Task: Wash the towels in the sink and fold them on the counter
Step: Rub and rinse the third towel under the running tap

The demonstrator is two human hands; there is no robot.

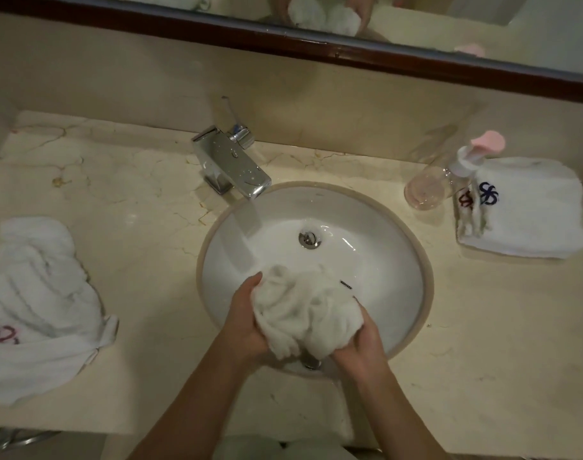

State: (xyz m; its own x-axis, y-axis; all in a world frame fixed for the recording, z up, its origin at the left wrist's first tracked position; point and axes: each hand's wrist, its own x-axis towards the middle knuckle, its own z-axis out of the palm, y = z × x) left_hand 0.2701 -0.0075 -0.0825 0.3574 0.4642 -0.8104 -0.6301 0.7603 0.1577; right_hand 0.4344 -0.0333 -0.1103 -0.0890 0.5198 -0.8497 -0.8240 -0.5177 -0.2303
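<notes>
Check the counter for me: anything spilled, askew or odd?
One oddity: the pump bottle lies tipped on its side, leaning on the folded towels at right. No spill shows. The loose towels at left are unfolded, as expected.

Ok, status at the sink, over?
Left hand and right hand both grip the bunched towel over the basin. Faucet running. Nothing in the way.

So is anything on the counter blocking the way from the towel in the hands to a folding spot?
Nothing visible does. The wet towel is over the sink, and bare counter lies right beside the basin.
</notes>
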